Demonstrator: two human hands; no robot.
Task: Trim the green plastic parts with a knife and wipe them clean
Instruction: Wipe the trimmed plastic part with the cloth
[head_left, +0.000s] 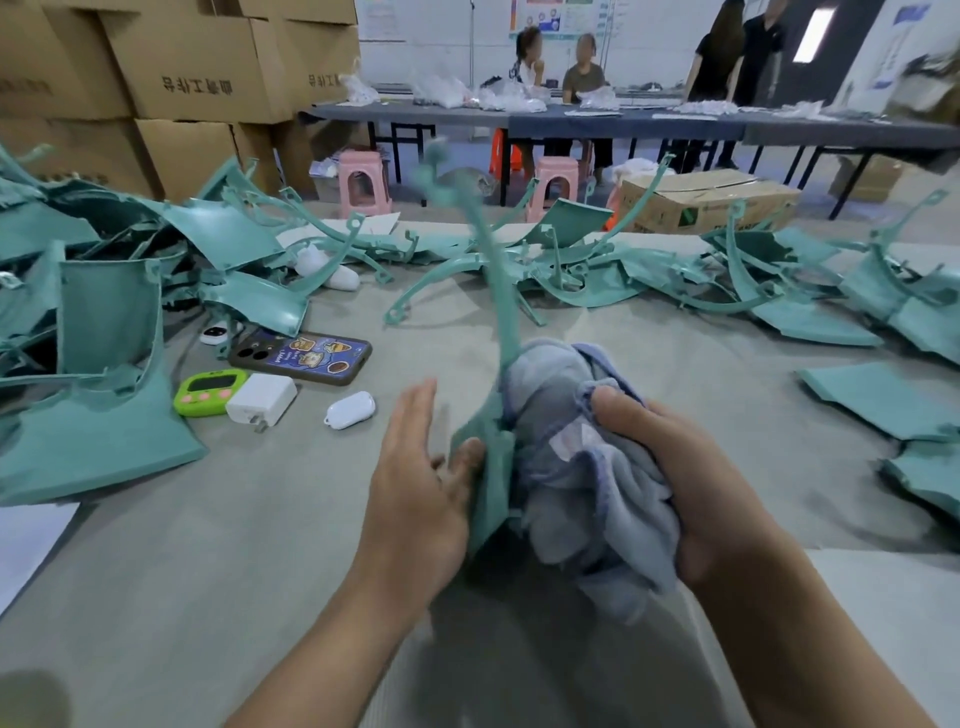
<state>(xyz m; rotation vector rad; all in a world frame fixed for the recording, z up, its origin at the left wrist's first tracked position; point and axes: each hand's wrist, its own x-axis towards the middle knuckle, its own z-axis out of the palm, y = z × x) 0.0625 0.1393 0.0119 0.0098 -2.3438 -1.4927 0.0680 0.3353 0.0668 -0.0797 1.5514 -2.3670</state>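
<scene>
Head view: you are at a grey tabletop (249, 561), with both forearms reaching in from the bottom edge.
Left hand: your left hand (415, 467) is released, with the fingers straight and pointing away from you. The thumb rests against the near edge of the green part (491, 470).
Right hand: your right hand (691, 488) is grasping the cloth (582, 467), with the thumb curled over its top fold.
Green part: it is held upright between your two hands at centre, above the tabletop. Its flat lower panel is pressed against the cloth, and a long thin curved arm rises from it. The top end of that arm is blurred.
Cloth: blue-grey towelling, bunched up and wrapped against the right face of the green part.
Left heap: the left heap (104, 312) is more green plastic pieces piled at the tabletop's left side.
Right heap: the right heap (831, 296) lies along the far and right edges, with flat panels nearer you.
Small items: a phone (301, 356) in a pictured case, a green timer (208, 392), a white charger (262, 400) and a small white device (350, 410) sit left of your left hand, apart from it.
Paper: a white sheet (26, 545) lies at the lower left edge.
Background: cardboard boxes (197, 62) are stacked at the upper left, with pink stools (363, 182) behind the tabletop. Several people are at a long dark table beyond.
</scene>
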